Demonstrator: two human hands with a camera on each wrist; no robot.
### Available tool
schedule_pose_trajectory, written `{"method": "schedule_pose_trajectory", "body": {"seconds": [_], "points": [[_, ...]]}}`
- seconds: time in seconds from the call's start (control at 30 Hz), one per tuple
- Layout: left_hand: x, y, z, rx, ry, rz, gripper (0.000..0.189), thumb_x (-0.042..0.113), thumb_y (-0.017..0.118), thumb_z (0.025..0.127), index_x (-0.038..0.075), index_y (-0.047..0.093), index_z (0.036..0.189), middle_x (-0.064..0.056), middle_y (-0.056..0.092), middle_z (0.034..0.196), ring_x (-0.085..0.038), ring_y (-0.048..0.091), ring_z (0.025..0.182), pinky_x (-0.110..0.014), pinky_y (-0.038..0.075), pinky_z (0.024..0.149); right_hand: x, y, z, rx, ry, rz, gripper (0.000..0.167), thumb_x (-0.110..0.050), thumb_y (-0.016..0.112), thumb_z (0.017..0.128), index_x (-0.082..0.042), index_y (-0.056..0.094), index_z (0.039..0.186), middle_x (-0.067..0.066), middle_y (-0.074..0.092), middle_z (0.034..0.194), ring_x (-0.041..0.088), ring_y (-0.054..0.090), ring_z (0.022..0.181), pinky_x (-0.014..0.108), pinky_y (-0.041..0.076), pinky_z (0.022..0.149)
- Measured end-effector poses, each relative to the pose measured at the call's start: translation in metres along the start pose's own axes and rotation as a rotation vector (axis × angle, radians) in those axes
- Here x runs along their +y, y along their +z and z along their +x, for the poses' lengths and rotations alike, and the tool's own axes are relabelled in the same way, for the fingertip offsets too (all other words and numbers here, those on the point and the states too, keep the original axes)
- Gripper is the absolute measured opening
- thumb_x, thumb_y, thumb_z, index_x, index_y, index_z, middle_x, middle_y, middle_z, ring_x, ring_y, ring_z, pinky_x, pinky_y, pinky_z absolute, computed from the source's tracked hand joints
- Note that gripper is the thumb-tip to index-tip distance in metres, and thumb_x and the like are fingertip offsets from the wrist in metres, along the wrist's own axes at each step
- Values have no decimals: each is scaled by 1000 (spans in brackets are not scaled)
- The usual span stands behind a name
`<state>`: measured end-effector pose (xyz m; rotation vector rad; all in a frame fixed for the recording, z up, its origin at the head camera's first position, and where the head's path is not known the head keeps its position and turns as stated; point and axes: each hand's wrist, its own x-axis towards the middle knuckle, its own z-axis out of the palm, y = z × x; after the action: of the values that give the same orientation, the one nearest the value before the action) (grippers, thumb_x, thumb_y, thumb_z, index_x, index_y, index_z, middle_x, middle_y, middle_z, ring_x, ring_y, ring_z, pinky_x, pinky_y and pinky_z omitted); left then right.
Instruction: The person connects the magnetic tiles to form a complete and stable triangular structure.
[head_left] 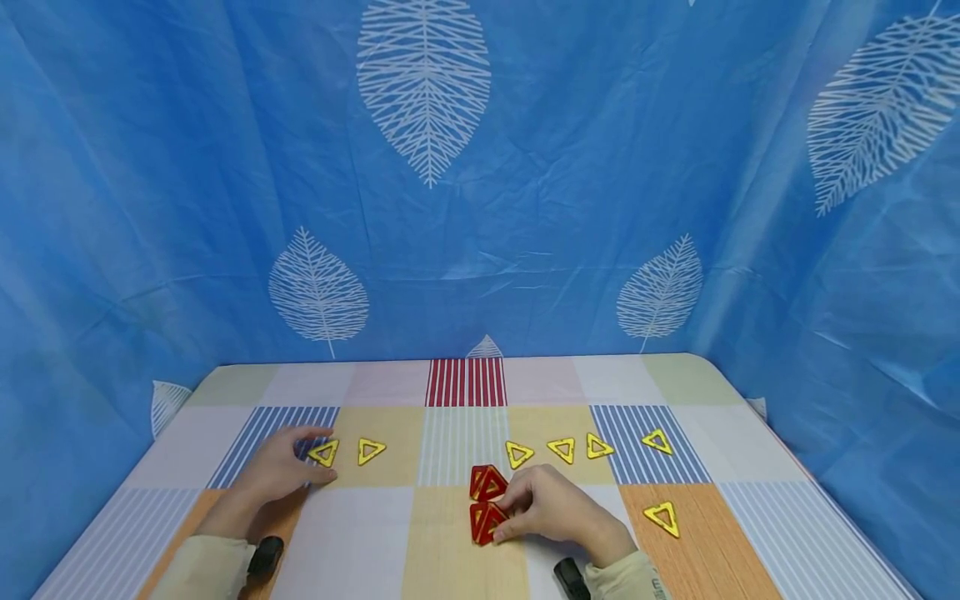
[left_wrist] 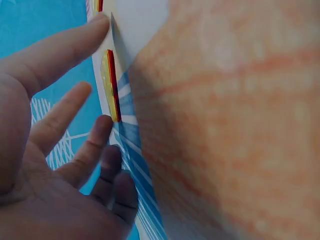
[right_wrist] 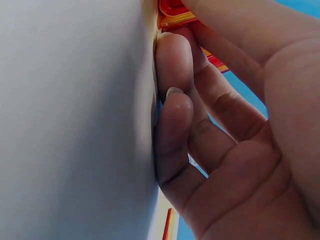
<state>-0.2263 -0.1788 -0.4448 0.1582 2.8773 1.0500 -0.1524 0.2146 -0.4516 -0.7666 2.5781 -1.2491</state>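
My left hand (head_left: 281, 467) reaches around a yellow triangle frame (head_left: 324, 453), thumb on its near side and fingers spread on its far side. In the left wrist view this yellow triangle (left_wrist: 108, 85) shows a red lower edge and lies flat by the fingers. My right hand (head_left: 551, 508) pinches a red triangle (head_left: 489, 525) between thumb and fingers, low on the cloth. Beside it on the left sits another red triangle (head_left: 476, 518), and just beyond are further red triangles (head_left: 491, 483). The right wrist view shows red and yellow edges (right_wrist: 175, 20) partly hidden behind the fingers.
Another yellow triangle (head_left: 371, 451) lies right of my left hand. Several more, such as one yellow triangle (head_left: 561, 450), lie in a row beyond my right hand, with a yellow triangle (head_left: 663, 518) farther right. A blue leaf-patterned curtain (head_left: 525, 208) hangs behind the checked tablecloth (head_left: 352, 533).
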Motion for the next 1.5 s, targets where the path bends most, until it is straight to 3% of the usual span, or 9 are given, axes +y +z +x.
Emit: {"method": "schedule_pose_trajectory", "body": {"seconds": [0.33,0.47,0.6,0.8,1.2,1.5], "points": [[-7,-7,3,-67,-22,20,72,30,89,76,3,60,137,-27,57,125,-41,52,109,-66,40,94,1,0,0,-8,-4,2,16,-23,91,74,-15,82,83,-8,63,74,3,53,66,22,46,58],[-8,-9,4,-83,3,17,70,27,88,77,2,60,137,-18,59,112,-34,53,98,-53,46,83,0,-1,0,-6,0,0,16,-22,91,74,-15,81,83,-8,62,74,3,53,65,22,46,58],[-9,-9,4,-107,23,-12,67,21,87,78,0,60,136,-10,55,97,-27,49,86,-38,41,67,0,-1,0,-6,5,1,16,-22,91,74,-15,82,83,-8,62,74,3,53,65,22,46,58],[-9,-10,4,-137,15,-49,63,15,86,78,-1,61,134,-7,52,88,-23,47,76,-32,38,58,-1,-1,0,-8,10,17,16,-21,91,74,-14,82,85,-7,63,74,3,53,65,22,46,57],[-7,-11,4,-138,9,-72,49,12,87,77,1,70,122,-6,52,83,-22,48,74,-30,37,57,0,0,0,-9,25,22,16,-20,91,74,-14,82,85,-8,63,75,3,53,66,22,46,58],[-3,-12,5,-156,-16,-42,50,13,86,78,3,69,124,-7,52,86,-23,48,76,-34,38,62,0,-1,0,-8,19,9,15,-21,91,74,-15,82,84,-8,62,74,3,53,66,22,46,58]]}}
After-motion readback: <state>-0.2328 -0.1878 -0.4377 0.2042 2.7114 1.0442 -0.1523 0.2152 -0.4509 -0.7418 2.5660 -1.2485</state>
